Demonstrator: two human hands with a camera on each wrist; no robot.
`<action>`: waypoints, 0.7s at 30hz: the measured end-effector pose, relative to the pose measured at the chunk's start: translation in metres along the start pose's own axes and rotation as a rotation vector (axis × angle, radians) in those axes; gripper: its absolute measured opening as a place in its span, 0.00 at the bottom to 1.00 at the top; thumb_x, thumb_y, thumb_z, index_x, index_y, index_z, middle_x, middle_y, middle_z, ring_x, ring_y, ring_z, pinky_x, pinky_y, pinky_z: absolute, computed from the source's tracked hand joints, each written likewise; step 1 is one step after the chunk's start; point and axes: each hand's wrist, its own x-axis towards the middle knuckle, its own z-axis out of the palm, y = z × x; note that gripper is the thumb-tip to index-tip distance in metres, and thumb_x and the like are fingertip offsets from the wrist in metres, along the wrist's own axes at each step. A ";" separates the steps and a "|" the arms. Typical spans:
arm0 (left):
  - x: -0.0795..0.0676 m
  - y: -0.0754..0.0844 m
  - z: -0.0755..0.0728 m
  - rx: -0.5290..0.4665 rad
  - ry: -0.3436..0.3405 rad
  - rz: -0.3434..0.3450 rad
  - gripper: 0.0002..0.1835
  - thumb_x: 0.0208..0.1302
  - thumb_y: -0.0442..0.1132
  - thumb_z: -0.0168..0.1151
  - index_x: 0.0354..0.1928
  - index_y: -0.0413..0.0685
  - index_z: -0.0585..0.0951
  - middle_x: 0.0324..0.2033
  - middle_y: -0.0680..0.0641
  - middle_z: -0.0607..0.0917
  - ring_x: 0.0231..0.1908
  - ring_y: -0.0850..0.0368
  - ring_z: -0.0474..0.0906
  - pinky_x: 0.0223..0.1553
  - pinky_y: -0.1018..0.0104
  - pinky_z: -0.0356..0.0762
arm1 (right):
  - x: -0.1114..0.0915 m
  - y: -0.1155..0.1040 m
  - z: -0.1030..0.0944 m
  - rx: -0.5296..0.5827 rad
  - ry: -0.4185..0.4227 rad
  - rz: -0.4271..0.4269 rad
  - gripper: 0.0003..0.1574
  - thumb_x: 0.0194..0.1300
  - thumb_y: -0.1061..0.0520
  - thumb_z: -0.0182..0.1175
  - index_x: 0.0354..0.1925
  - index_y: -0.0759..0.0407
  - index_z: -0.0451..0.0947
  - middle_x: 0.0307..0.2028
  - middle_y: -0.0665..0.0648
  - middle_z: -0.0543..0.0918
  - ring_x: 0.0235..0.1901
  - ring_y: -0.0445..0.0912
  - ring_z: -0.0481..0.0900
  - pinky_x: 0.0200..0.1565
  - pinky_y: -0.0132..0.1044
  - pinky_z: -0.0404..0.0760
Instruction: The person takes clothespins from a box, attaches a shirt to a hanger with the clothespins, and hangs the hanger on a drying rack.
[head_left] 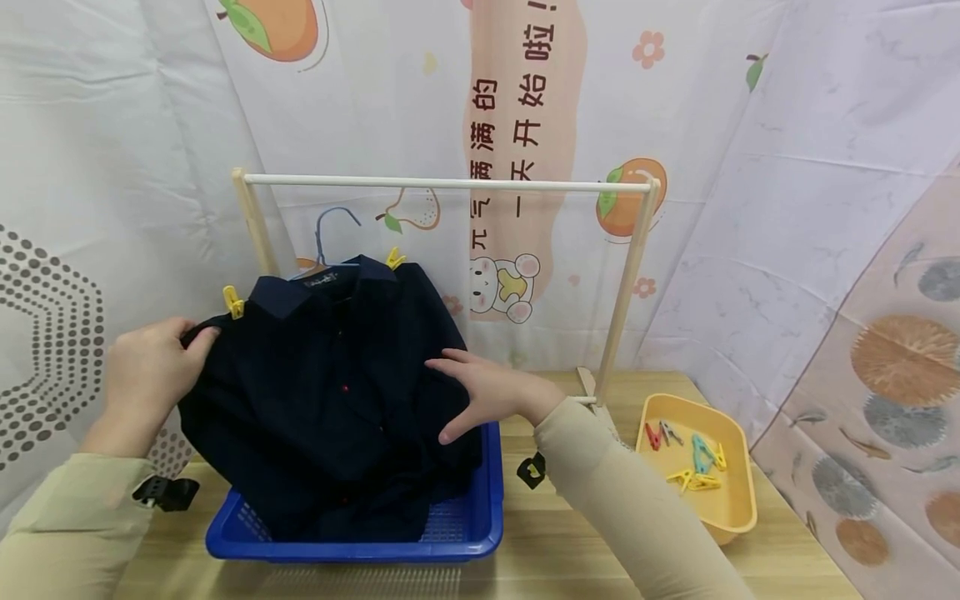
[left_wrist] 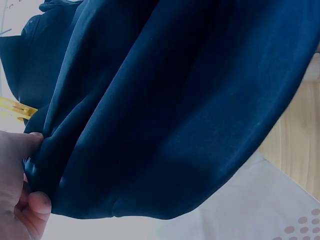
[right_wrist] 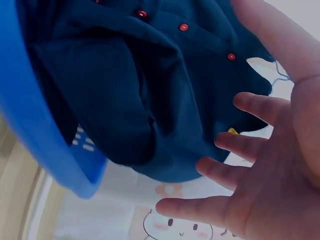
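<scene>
A dark navy button-up shirt (head_left: 322,400) hangs on a blue hanger (head_left: 321,242), its lower part down in a blue basket (head_left: 352,550). Yellow clothespins sit on both shoulders, one on the left (head_left: 234,302) and one on the right (head_left: 395,258). My left hand (head_left: 150,367) pinches the shirt's left shoulder edge between thumb and fingers, just beside the clothespin. With fingers spread, my right hand (head_left: 487,387) is over the shirt's right side. The right wrist view shows its palm (right_wrist: 270,185) facing the cloth and red buttons (right_wrist: 184,27) along the front.
Behind the basket stands a wooden rack with a white crossbar (head_left: 450,182). To the right, a yellow bin (head_left: 731,500) holds several clothespins (head_left: 702,454) in red, grey, teal and yellow. Printed curtains (head_left: 720,125) close off the back and sides of the wooden table (head_left: 570,533).
</scene>
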 end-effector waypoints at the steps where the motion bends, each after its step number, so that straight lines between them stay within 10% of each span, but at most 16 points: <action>1: 0.000 0.000 0.000 0.004 -0.011 -0.009 0.13 0.66 0.37 0.68 0.41 0.29 0.84 0.33 0.27 0.84 0.27 0.27 0.79 0.29 0.35 0.72 | 0.003 0.000 0.002 -0.002 -0.005 0.003 0.67 0.52 0.35 0.78 0.81 0.45 0.53 0.80 0.60 0.47 0.77 0.54 0.49 0.71 0.55 0.58; 21: 0.001 -0.002 -0.003 0.019 -0.072 -0.051 0.16 0.69 0.39 0.65 0.45 0.28 0.83 0.38 0.25 0.84 0.32 0.27 0.80 0.35 0.36 0.73 | 0.041 -0.017 0.049 0.020 -0.101 0.019 0.71 0.51 0.36 0.80 0.81 0.33 0.47 0.81 0.56 0.42 0.78 0.54 0.44 0.70 0.59 0.57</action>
